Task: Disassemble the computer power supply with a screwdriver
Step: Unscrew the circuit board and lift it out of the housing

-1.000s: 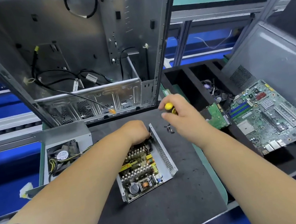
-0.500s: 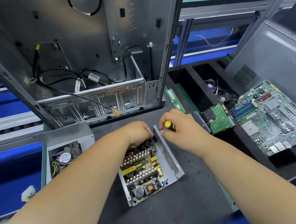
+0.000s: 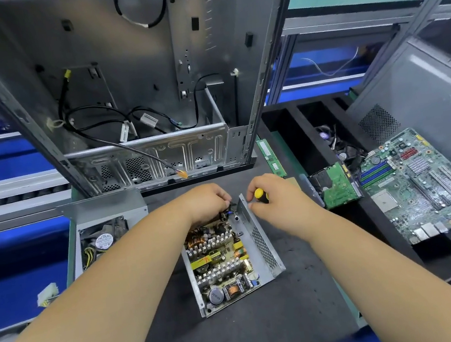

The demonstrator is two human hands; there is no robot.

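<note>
The opened power supply (image 3: 227, 262) lies on the dark mat, its circuit board with coils and heat sinks exposed inside a grey metal tray. My left hand (image 3: 208, 201) grips parts at the far end of the board. My right hand (image 3: 274, 201) holds a screwdriver with a yellow and black handle (image 3: 260, 195) against the outside of the tray's perforated right wall (image 3: 259, 241). The screwdriver's tip is hidden by my fingers.
The supply's removed cover with its fan (image 3: 103, 240) lies at the left. An empty computer case (image 3: 133, 91) stands tilted behind. At the right are a memory stick (image 3: 271, 159), a hard drive (image 3: 335, 188), a motherboard (image 3: 426, 181) and a grey side panel (image 3: 415, 97).
My right hand moved left from the loose screws on the mat to the power supply's right wall, bringing the screwdriver with it. My left hand stayed at the board's far end.
</note>
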